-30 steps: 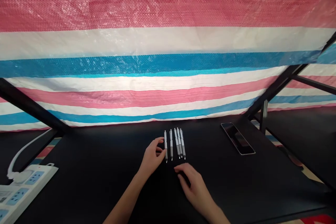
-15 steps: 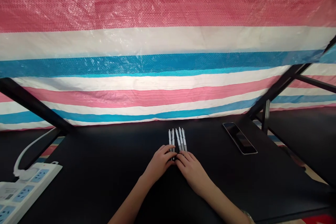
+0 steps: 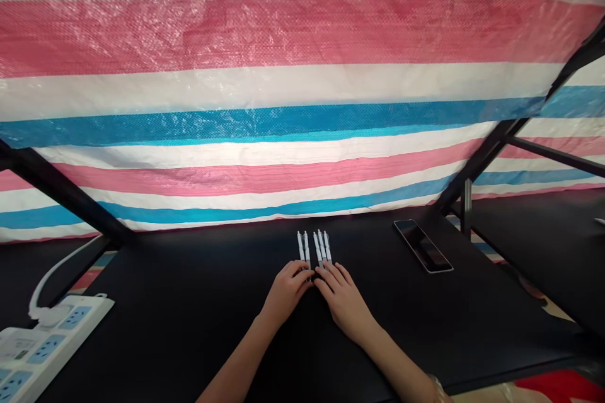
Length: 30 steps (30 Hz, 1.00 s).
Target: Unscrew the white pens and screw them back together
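Two white pens (image 3: 304,247) lie side by side on the black table (image 3: 189,302), pointing away from me. Just right of them, across a narrow gap, is a group of three white pens (image 3: 322,245). My left hand (image 3: 285,293) is closed, thumb and fingers around the near ends of the left pair. Over the near ends of the three pens rests my right hand (image 3: 347,302), its fingers stretched out and slightly apart. Both hands' fingertips almost meet between the groups. The pens' lower ends are partly hidden under the fingers.
A phone (image 3: 423,245) with a dark screen lies to the right. On the left is a white power strip (image 3: 61,352) with a plugged-in cable (image 3: 51,271). Black frame bars (image 3: 477,167) and a striped plastic sheet (image 3: 283,88) stand behind the table.
My view has tilted and shifted slightly. The right hand's fingers have spread a little over the three pens, and the gap between the two groups looks slightly clearer. The left hand stays on its pair.
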Available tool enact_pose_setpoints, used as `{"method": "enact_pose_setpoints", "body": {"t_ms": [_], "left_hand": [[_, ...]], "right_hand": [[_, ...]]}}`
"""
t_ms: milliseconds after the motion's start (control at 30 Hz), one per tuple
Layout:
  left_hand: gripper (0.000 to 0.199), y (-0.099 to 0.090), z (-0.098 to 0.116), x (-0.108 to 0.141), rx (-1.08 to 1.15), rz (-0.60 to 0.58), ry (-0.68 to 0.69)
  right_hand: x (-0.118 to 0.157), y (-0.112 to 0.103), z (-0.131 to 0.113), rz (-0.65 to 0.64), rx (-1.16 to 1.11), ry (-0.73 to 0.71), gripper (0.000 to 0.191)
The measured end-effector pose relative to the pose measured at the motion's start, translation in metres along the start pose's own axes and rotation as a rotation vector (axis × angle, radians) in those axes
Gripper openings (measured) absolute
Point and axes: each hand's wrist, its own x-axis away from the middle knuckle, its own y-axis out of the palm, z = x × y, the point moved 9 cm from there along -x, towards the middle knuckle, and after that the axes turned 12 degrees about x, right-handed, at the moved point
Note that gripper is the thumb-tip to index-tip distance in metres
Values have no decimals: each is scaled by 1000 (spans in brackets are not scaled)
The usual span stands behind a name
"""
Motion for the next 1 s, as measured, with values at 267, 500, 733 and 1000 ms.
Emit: {"method": "enact_pose_setpoints", "body": {"t_ms": [267, 500, 733, 1000], "left_hand": [[24, 1, 10, 1, -103, 9, 59], [20, 3, 13, 4, -154, 29, 110], [24, 2, 27, 8, -186, 19, 124], [39, 3, 34, 14, -167, 7, 102]], "right_hand": [[4, 5, 1, 10, -39, -3, 32], [3, -5, -1, 35, -58, -54, 26], [3, -7, -5, 60, -69, -140, 24], [0, -9, -20, 86, -100, -315, 22]]}}
